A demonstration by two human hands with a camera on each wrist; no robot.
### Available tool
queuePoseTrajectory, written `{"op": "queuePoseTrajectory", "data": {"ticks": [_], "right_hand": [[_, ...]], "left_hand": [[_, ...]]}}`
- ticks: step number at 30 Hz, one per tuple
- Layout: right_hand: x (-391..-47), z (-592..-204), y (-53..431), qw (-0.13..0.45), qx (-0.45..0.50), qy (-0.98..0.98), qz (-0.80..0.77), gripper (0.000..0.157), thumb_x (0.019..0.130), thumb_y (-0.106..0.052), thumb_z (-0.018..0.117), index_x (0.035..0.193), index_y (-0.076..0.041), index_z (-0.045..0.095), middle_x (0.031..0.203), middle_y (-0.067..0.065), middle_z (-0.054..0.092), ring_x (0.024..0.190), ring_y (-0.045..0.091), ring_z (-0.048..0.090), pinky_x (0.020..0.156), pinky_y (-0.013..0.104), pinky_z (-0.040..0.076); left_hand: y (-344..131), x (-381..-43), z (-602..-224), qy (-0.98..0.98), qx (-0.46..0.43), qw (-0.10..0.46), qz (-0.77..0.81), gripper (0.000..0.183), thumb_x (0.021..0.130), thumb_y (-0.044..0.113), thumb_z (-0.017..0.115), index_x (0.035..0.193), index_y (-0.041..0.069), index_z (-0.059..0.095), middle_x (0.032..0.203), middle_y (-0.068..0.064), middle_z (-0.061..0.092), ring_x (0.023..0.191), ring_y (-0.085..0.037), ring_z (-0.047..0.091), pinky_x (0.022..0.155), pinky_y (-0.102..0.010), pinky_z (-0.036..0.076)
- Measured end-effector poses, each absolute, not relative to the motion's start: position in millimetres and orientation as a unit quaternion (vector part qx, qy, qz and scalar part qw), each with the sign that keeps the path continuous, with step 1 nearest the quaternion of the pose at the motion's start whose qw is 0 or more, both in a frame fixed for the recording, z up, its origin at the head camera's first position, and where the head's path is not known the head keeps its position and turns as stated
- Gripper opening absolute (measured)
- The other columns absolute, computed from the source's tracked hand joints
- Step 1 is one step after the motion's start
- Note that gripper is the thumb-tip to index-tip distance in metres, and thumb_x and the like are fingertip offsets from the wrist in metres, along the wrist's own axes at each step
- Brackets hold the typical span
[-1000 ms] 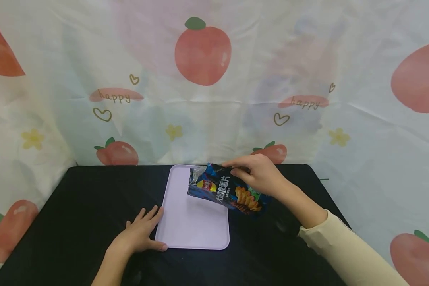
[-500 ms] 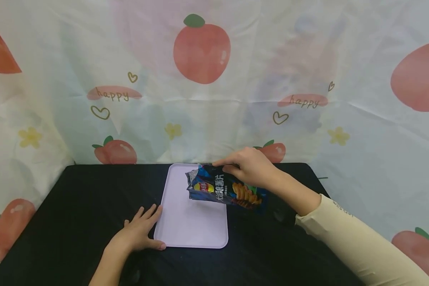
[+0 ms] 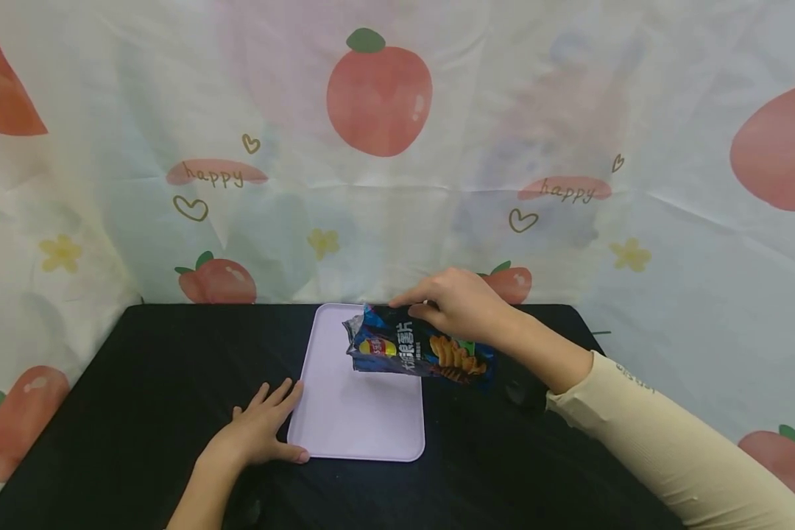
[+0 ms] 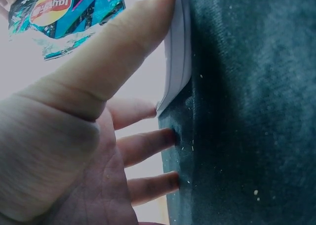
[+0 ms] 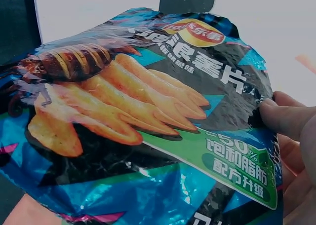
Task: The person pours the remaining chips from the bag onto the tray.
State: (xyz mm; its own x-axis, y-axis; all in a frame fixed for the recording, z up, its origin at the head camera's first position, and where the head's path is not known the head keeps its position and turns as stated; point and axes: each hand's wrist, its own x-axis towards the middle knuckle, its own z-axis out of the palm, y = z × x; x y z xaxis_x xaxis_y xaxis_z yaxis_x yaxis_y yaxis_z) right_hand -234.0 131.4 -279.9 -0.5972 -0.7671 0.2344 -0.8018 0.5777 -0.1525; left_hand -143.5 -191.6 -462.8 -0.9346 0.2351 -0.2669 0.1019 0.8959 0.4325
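Observation:
A blue and black Lay's potato chip bag point(image 3: 404, 350) hangs tilted over the far part of a pale purple tray point(image 3: 358, 419). My right hand point(image 3: 467, 305) pinches the bag's upper long edge between thumb and fingers. The bag's crumpled silvery end points left, over the tray; its other end reaches past the tray's right side. In the right wrist view the printed front of the bag point(image 5: 148, 116) fills most of the picture. My left hand point(image 3: 248, 434), fingers spread, touches the tray's left edge near its front corner. In the left wrist view its thumb lies on the tray rim point(image 4: 180, 47).
A black cloth point(image 3: 192, 368) covers the table under the tray. Behind and beside it hangs a pale curtain point(image 3: 411, 235) printed with peaches. Small pale crumbs point(image 4: 256, 192) dot the cloth in the left wrist view.
My right hand and the bag have moved slightly left and up, and the bag lies closer to level. The left hand stays at the tray's edge.

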Motion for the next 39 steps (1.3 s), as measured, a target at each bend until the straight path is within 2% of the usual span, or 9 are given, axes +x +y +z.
{"op": "queuePoseTrajectory", "data": {"ticks": [6,13,19,25,39], "right_hand": [[-235.1,-271.4,127.1,0.076,0.451,-0.882,0.118,0.029,0.096,-0.015,0.067,0.121,-0.027,0.074,0.109,-0.002,0.076,0.047,0.003,0.042,0.047,0.025,0.030],[-235.8,-263.3,123.3,0.077,0.444,-0.886,0.106,0.028,0.096,-0.016,0.068,0.121,-0.029,0.074,0.112,-0.003,0.075,0.058,0.005,0.055,0.051,0.026,0.035],[-235.9,-258.9,123.0,0.078,0.440,-0.890,0.091,0.028,0.096,-0.017,0.068,0.120,-0.029,0.074,0.111,-0.003,0.076,0.051,0.006,0.049,0.049,0.026,0.033],[-236.2,-257.5,123.9,0.079,0.434,-0.894,0.073,0.028,0.095,-0.017,0.069,0.119,-0.031,0.075,0.110,-0.004,0.076,0.054,0.005,0.053,0.048,0.026,0.032],[-234.9,-255.3,117.6,0.067,0.440,-0.895,0.044,0.026,0.095,-0.018,0.069,0.116,-0.032,0.076,0.104,-0.004,0.077,0.051,0.004,0.047,0.046,0.024,0.028]], "left_hand": [[-192.3,-143.3,-463.0,0.960,0.090,0.157,0.212,0.116,0.063,0.057,0.087,0.156,0.014,0.033,0.162,-0.018,0.027,0.146,-0.056,0.016,0.098,-0.085,0.016],[-191.9,-144.3,-464.3,0.960,0.092,0.159,0.210,0.117,0.063,0.058,0.087,0.157,0.014,0.033,0.162,-0.018,0.027,0.146,-0.056,0.016,0.098,-0.086,0.016],[-190.4,-146.0,-464.0,0.960,0.091,0.156,0.213,0.117,0.062,0.057,0.088,0.157,0.015,0.034,0.163,-0.017,0.027,0.146,-0.056,0.015,0.098,-0.085,0.015],[-190.3,-146.5,-463.8,0.961,0.093,0.154,0.212,0.116,0.063,0.057,0.088,0.157,0.014,0.033,0.163,-0.018,0.027,0.146,-0.056,0.015,0.098,-0.086,0.015],[-192.6,-143.9,-464.6,0.961,0.092,0.153,0.211,0.117,0.063,0.056,0.088,0.156,0.013,0.033,0.162,-0.018,0.028,0.146,-0.056,0.016,0.097,-0.086,0.015]]}}
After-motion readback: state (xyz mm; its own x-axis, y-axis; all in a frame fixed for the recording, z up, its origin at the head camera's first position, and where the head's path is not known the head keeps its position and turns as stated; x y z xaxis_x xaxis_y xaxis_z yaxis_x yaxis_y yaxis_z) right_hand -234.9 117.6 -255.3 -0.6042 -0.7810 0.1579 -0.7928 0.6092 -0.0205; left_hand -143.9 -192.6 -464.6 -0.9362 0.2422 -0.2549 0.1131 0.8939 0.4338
